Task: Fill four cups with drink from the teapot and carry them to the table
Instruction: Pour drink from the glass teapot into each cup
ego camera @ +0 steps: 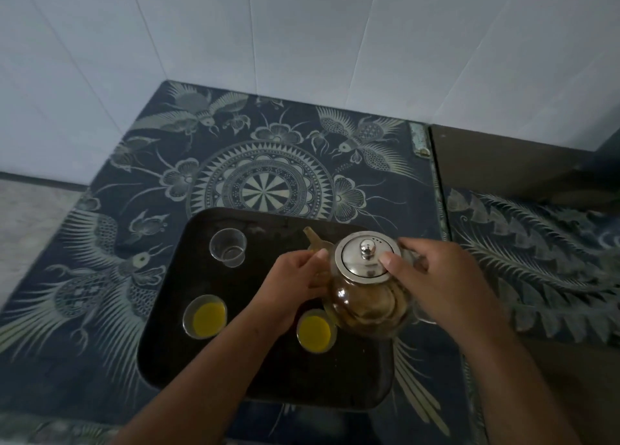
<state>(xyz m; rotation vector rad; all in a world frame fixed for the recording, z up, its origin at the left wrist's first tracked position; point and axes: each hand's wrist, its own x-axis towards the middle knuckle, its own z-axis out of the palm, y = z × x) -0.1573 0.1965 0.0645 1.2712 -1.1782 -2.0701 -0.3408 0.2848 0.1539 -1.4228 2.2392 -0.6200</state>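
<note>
A glass teapot [365,297] with a steel lid and amber drink hangs over the right side of a dark tray [268,374]. My right hand [446,287] grips its handle, thumb resting on the lid. My left hand [292,287] is closed beside the pot below the spout; what it holds is hidden. Two small glass cups hold yellow drink: one at the tray's near left [204,317], one in the near middle [315,332] just under the pot. An empty glass cup [228,247] stands at the far left of the tray.
The tray lies on a dark blue cloth [268,162] printed with birds and a round medallion. White walls [302,42] close the corner behind. A brown surface [503,162] and a second patterned cloth [536,260] lie to the right.
</note>
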